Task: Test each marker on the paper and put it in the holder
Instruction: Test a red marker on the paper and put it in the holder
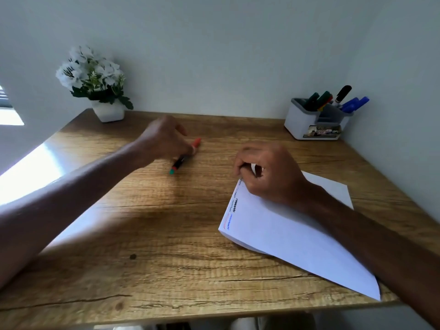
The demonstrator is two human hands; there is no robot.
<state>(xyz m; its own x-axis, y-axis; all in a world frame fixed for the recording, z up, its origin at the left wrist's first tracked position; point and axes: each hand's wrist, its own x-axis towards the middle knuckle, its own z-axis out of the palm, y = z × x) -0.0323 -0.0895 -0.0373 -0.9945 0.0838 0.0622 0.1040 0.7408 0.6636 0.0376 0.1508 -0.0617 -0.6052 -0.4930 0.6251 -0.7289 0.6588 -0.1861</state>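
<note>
Left of centre on the table (pixel 147 234) lies the marker (pixel 179 162), well apart from the paper (pixel 285 234) and far from the holder (pixel 307 122) in the far right corner. My left hand (pixel 164 139) is over it, fingers curled down onto its middle, so only the ends show. My right hand (pixel 269 172) sits on the paper's far left corner with the fingers curled in. Something white shows between thumb and fingers, and I cannot tell whether I am pinching it or just resting there.

I judge the marker light, stiff and smooth: a round plastic barrel that will roll on the wood if nudged and may slip in a loose pinch. The black barrel, just behind the cap, is the place to hold it, thumb against two fingers, so the cap stays free to pull off.

Its long axis runs diagonally, with the green end pointing near and left, toward me, and the red end pointing far and right, roughly toward the holder. From this blur I cannot say which end is the cap, or whether it is one marker or two lying in line.

Squiggles (pixel 234 206) already run down the paper's left edge, and several markers stand in the holder. Flowers (pixel 91 75) stand far left.
</note>
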